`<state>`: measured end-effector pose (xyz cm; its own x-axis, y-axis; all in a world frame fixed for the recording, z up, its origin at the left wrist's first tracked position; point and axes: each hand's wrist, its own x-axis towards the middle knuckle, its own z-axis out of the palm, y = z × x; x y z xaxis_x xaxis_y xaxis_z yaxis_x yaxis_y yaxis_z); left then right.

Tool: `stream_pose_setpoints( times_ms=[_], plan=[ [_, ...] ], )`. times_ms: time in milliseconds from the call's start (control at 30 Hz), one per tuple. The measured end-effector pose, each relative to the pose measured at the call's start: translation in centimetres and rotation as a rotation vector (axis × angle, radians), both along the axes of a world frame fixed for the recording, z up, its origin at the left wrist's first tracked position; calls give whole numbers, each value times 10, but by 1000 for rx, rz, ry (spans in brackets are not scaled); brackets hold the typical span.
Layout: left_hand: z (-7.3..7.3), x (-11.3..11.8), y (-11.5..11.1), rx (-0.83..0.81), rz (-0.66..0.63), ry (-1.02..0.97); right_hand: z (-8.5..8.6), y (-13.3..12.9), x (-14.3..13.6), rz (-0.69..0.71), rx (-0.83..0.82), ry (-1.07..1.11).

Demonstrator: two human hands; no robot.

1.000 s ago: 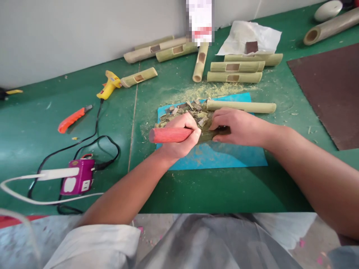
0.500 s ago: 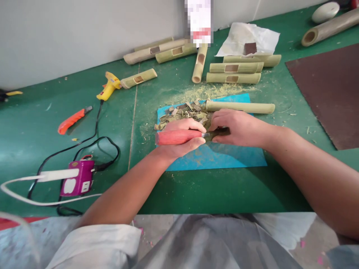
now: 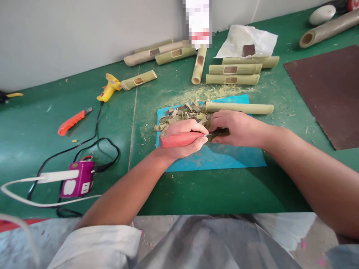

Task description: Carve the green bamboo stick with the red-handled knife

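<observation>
Red-handled tool (image 3: 179, 140) sits clasped in the left hand (image 3: 185, 127); the right hand (image 3: 235, 127) grips a dark, partly hidden piece (image 3: 220, 132) over the blue sheet (image 3: 218, 158), which bears heaped chips (image 3: 182, 113). Hollow bamboo tubes (image 3: 217, 79) with cut openings lie behind.

Between the forearms (image 3: 130, 190), the near tabletop (image 3: 224, 190) offers a broad approach to the front of the blue sheet (image 3: 230, 158); the left hand (image 3: 183, 150) and right hand (image 3: 237, 127) close off the sheet's middle, the red-handled tool (image 3: 179, 140) filling the left grip; behind them, piled chips (image 3: 179, 116) and a bamboo tube (image 3: 241, 108) bar the way; leftward, an open lane runs between sheet and black cord (image 3: 99, 116); rightward, there is room before the flat brown mat (image 3: 328, 93).
</observation>
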<state>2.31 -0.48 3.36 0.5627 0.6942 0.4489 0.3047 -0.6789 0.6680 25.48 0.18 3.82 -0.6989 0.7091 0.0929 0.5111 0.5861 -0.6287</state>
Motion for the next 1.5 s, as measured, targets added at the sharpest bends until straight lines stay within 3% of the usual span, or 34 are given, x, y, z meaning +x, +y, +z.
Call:
stream_pose_setpoints(
  times_ms=[233, 400, 867, 1167, 1367, 1500],
  plan=[
    [3, -3, 2, -58, 1, 79, -2, 0, 1, -1, 17, 3],
    [3, 2, 4, -71, 82, 142, -2, 0, 1, -1, 8, 3],
    [-17, -3, 7, -32, 93, -63, 2, 0, -1, -23, -17, -49],
    [-18, -3, 4, -4, 129, -10, 2, 0, 0, -17, -33, -38],
    [-24, -3, 3, 15, 141, -240, 1, 1, 0, -1, -41, -17],
    [-25, -4, 2, 27, 148, -170, 2, 0, 0, -11, -41, -26]
  ],
)
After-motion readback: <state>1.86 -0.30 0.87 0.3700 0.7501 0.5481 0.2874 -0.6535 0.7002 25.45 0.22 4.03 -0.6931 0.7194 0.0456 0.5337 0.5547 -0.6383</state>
